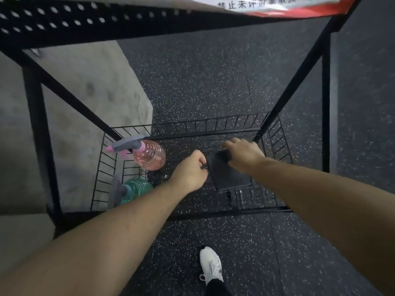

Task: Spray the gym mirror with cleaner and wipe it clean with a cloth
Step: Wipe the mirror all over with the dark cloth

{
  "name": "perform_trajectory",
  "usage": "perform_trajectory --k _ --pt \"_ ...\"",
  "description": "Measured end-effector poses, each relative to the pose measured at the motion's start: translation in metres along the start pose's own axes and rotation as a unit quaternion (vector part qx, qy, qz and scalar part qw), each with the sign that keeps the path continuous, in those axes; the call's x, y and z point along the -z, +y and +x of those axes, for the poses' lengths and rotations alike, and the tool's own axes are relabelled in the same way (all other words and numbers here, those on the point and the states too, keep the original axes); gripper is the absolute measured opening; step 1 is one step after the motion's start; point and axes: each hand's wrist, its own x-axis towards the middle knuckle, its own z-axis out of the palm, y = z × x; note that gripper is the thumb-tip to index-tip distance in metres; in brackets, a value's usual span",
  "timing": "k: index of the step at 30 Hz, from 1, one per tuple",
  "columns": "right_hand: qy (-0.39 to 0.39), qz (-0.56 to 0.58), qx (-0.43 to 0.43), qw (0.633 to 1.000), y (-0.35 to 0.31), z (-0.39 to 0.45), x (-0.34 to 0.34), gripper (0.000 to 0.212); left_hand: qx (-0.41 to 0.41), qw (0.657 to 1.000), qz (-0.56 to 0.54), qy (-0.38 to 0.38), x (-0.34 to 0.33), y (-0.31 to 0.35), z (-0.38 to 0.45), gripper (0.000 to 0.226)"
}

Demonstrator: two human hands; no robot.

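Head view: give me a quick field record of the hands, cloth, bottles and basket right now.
left hand: grips the near-left edge of the dark cloth
right hand: holds the cloth's far end
pink spray bottle: in wire basket, far left
green spray bottle: in basket, near left
mirror: not in view

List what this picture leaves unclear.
- Mirror: not in the head view at all.
- Green bottle: the left forearm covers its lower part.
- Cloth: the right hand covers its top edge.
- Left hand: its grip on the cloth is hidden behind curled fingers.
- Banner text: cut off by the top edge.
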Motion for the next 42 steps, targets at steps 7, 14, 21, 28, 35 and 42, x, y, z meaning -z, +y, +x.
perform_trajectory --k 7,14,21,28,35,42 --pt "0.024 0.086 0.008 0.996 -0.004 -0.007 0.010 0.015 -0.025 1.000 -0.011 0.007 0.009 -0.001 -0.007 0.026" --pt "0.000 0.202 0.096 0.975 -0.021 -0.052 0.078 0.016 -0.103 0.994 -0.013 0.037 0.041 0.013 -0.050 0.056" --pt "0.012 0.220 0.189 0.957 -0.110 -0.141 0.186 0.018 -0.170 0.973 -0.014 0.153 0.121 -0.008 -0.159 0.033" --pt "0.022 0.232 0.312 0.921 -0.266 -0.260 0.255 0.015 -0.186 0.930 -0.183 0.260 0.200 -0.092 -0.332 0.017" --pt "-0.022 0.322 0.419 0.849 -0.470 -0.380 0.257 0.017 -0.151 0.804 -0.405 0.409 0.248 -0.195 -0.545 0.022" --pt "-0.016 0.328 0.502 0.800 -0.657 -0.483 0.228 0.027 -0.101 0.687 -0.497 0.520 0.260 -0.291 -0.714 0.012"
